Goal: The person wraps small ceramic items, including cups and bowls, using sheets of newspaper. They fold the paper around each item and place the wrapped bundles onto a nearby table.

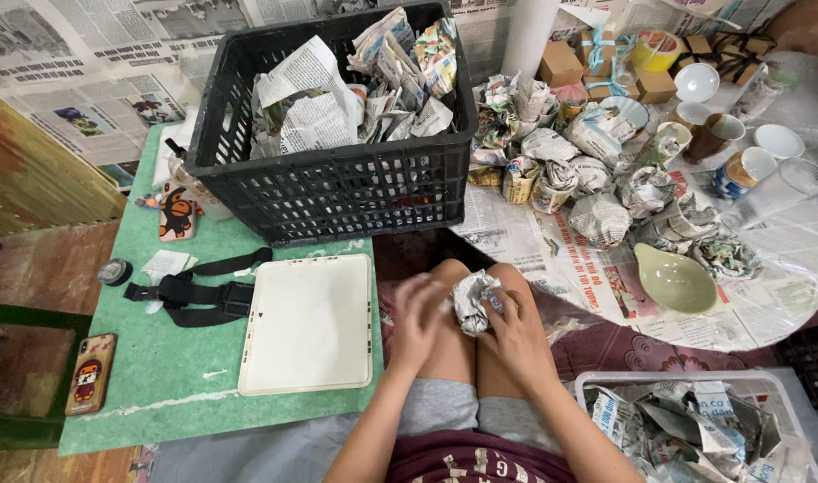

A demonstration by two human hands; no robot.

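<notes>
A small object wrapped in crumpled newspaper (473,300) rests over my knees. My right hand (516,329) grips it from the right side. My left hand (418,320) presses against its left side, fingers blurred with motion. Both hands sit above my bare legs, just in front of the black plastic crate (239,170), which is filled with several newspaper-wrapped bundles.
A white tray (309,324) and a black strap (199,291) lie on the green mat at left, with two phones (90,373). Wrapped bundles, cups, a green bowl (675,279) and a clear glass (776,192) cover the newspaper at right. A white bin (597,383) of paper stands lower right.
</notes>
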